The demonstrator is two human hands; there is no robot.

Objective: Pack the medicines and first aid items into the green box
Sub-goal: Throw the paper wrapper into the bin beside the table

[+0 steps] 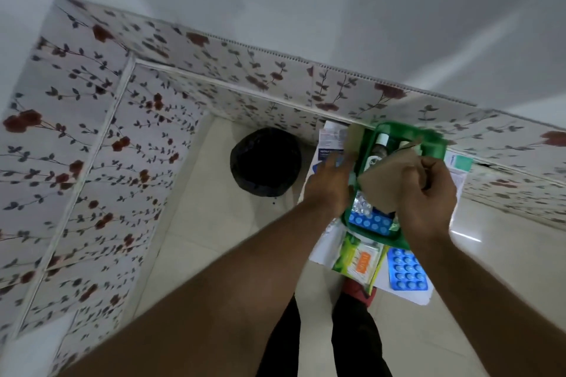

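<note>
Here, scene: a person packs a green box [435, 144] on a pale floor.
Right hand [428, 193]: fingers pinched on a brown paper packet [382, 180] — held over the box.
Left hand [330, 180]: fingers spread, at the box's left edge.
Risk: the packet likely snags the bottle [378, 150] inside — or slips outside beside the blue blister strip [405, 269] below the box.

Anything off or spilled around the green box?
No spill visible. The green box is crowded: a brown paper packet, held by the right hand, overhangs its contents. One blue blister pack and a green carton lie outside.
</note>
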